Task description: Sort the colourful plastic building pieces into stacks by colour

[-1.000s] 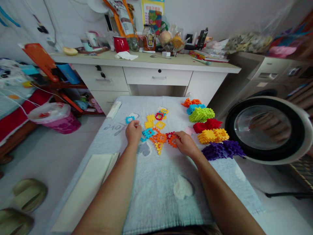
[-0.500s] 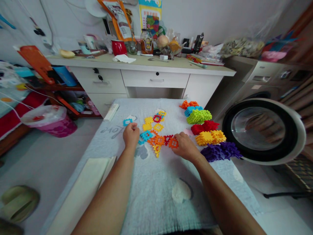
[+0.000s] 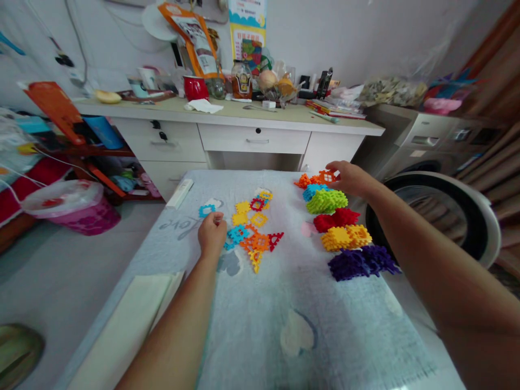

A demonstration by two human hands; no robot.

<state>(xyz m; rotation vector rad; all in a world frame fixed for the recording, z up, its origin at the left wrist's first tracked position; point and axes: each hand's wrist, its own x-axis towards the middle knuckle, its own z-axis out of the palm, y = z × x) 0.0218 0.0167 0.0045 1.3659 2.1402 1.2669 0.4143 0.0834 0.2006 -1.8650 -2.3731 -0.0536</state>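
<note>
Head view, hands: person seated at a table w/ a pale blue towel; both bare forearms reach fwd over it.
Right hand: stretched to the far right of the towel, fingers pinched on an orange square tile, held at the orange pile, just above the light-blue pile.
Left hand: resting on the towel, fingers curled in loosely; can't tell if anything is under them. Sits just left of the loose tile cluster, touching or nearly touching its blue tile.
Loose cluster: flat tiles mid-towel, yellow squares, red-rimmed square, orange squares, red triangle, yellow triangle. One blue tile lies apart, left, beyond the left hand.
Sorted piles, right edge, far to near: orange, light blue, green pile, red pile, yellow-orange pile, purple pile. Piles lie close, some touching.
Towel extras: white remote-like bar at far-left corner; folded cream cloth at near-left edge.
Background: cluttered white desk w/ drawers, red mug; washing machine at right, round door open; pink bin w/ plastic liner on the floor at left.
</note>
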